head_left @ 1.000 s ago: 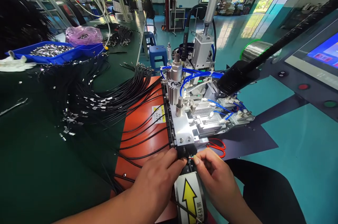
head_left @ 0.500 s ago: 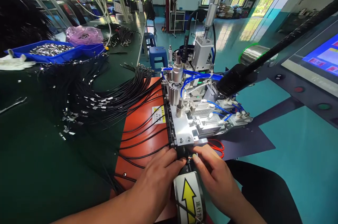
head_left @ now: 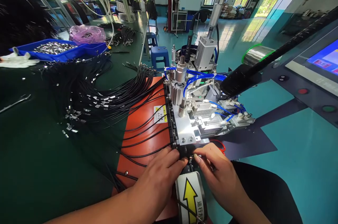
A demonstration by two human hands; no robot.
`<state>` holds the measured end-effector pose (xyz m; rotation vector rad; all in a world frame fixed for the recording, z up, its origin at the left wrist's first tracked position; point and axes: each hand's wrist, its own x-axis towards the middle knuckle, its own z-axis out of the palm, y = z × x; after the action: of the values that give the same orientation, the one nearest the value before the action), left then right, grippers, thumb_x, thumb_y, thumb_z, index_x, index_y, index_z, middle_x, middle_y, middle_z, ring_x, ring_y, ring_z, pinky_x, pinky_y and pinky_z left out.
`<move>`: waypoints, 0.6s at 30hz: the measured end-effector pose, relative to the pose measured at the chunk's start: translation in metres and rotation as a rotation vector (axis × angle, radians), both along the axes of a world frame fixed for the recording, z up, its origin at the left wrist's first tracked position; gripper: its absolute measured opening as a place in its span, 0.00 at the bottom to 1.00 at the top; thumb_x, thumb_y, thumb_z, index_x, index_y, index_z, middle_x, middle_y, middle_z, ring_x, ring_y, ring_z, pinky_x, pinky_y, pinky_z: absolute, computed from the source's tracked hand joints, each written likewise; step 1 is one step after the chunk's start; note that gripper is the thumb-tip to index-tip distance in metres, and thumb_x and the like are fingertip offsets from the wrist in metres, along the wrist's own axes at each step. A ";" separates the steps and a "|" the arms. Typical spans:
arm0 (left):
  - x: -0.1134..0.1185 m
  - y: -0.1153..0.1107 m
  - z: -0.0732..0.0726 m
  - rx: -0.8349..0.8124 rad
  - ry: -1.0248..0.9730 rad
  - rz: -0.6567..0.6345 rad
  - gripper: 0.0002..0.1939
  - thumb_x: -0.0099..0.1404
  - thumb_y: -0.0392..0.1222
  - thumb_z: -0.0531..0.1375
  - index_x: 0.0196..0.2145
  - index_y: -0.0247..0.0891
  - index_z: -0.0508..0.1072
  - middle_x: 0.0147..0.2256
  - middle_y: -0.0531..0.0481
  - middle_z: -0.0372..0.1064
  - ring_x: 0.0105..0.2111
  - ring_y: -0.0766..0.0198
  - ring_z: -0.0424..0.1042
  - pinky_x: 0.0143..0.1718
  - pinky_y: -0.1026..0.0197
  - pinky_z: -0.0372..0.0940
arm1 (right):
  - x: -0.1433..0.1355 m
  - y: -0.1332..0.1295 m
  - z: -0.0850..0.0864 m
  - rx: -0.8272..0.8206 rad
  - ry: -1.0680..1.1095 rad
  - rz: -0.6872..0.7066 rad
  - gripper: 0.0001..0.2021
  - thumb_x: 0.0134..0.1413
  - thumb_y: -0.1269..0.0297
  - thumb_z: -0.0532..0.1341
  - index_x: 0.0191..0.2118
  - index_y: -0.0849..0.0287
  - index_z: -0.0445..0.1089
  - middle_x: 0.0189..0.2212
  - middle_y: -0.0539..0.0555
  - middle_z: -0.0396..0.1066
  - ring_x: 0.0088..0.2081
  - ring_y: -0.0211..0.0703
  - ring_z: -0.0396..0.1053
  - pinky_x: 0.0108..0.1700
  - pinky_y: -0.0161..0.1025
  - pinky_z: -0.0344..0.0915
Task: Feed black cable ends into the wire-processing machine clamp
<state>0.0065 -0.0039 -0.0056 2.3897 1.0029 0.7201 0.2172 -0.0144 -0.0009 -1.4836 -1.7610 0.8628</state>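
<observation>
My left hand (head_left: 165, 169) lies over the near end of the machine's black track (head_left: 173, 129), fingers bent down and pressed together on a thin black cable (head_left: 134, 162) that runs under it from the red cover plate (head_left: 148, 132). Opposite it, my right hand (head_left: 220, 173) pinches with thumb and forefinger at a tiny shiny piece by the track. The fingertips hide most of this piece. More black cables cross the plate, their ends in the track. Just below the hands is a white label with a yellow arrow (head_left: 189, 194).
A metal machine (head_left: 208, 111) with blue air tubes stands just beyond my hands. A thick black arm (head_left: 243, 76) slants toward a screen panel at right. Left, a cable bundle (head_left: 100, 101) and a blue tray (head_left: 23, 50) of small metal parts lie on the green table (head_left: 31, 167).
The view has shifted slightly, so the scene sits a little further right. Both hands stay at the same spot by the track, with only slight finger movement.
</observation>
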 end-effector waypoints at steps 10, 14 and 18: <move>-0.001 0.003 0.002 0.013 0.071 -0.029 0.12 0.72 0.29 0.54 0.49 0.40 0.69 0.43 0.47 0.69 0.41 0.56 0.66 0.42 0.55 0.64 | -0.001 0.003 0.000 -0.065 -0.003 -0.042 0.09 0.66 0.63 0.56 0.36 0.55 0.72 0.34 0.51 0.70 0.38 0.44 0.68 0.40 0.41 0.63; -0.001 0.004 0.004 0.046 0.085 -0.035 0.12 0.72 0.30 0.53 0.50 0.39 0.69 0.43 0.46 0.69 0.40 0.55 0.66 0.41 0.53 0.66 | -0.003 0.004 0.001 -0.098 -0.011 -0.051 0.10 0.66 0.62 0.56 0.34 0.55 0.72 0.33 0.51 0.70 0.36 0.44 0.68 0.39 0.40 0.63; -0.002 0.005 0.007 0.062 0.128 -0.043 0.11 0.72 0.31 0.53 0.49 0.37 0.70 0.42 0.44 0.69 0.40 0.53 0.67 0.40 0.50 0.69 | -0.006 0.006 0.003 -0.127 -0.021 -0.053 0.10 0.66 0.63 0.55 0.33 0.56 0.70 0.31 0.50 0.69 0.34 0.43 0.67 0.37 0.39 0.62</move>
<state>0.0049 0.0009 0.0014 2.5303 0.9889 0.5977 0.2114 -0.0083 0.0023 -1.6197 -1.7008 0.9501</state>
